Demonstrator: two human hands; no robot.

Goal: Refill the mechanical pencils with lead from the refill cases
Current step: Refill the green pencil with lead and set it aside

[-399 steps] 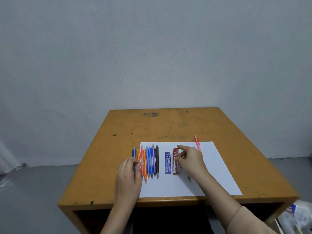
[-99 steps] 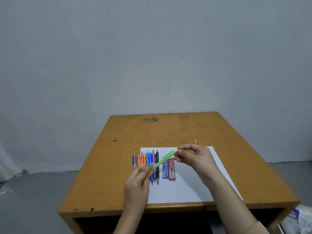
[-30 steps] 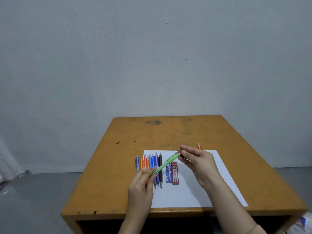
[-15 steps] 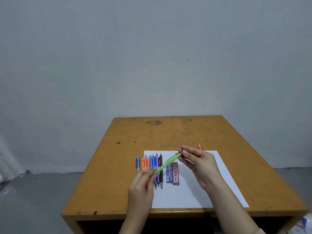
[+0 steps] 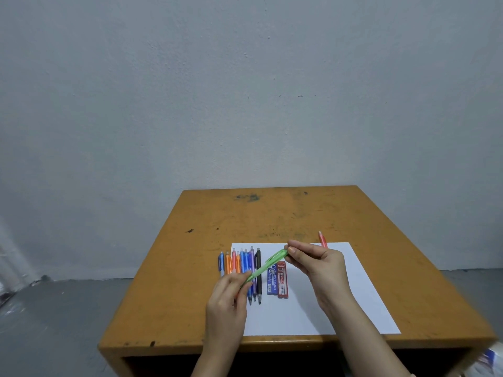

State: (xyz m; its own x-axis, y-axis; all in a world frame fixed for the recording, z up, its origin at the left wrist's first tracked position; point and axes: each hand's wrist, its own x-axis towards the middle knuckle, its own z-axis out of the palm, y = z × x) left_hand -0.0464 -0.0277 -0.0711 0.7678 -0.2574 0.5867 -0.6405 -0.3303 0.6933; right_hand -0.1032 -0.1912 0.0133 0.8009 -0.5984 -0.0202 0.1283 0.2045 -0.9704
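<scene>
Scuffed matt wooden table (image 5: 272, 213)

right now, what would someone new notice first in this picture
The green pencil stands out, held slantwise above the paper, the left hand at its lower end and the right hand pinching its upper end. Under it a row of coloured pencils lies side by side at the paper's left edge, with a blue case and a red case beside them. All sit on a worn orange table.
</scene>
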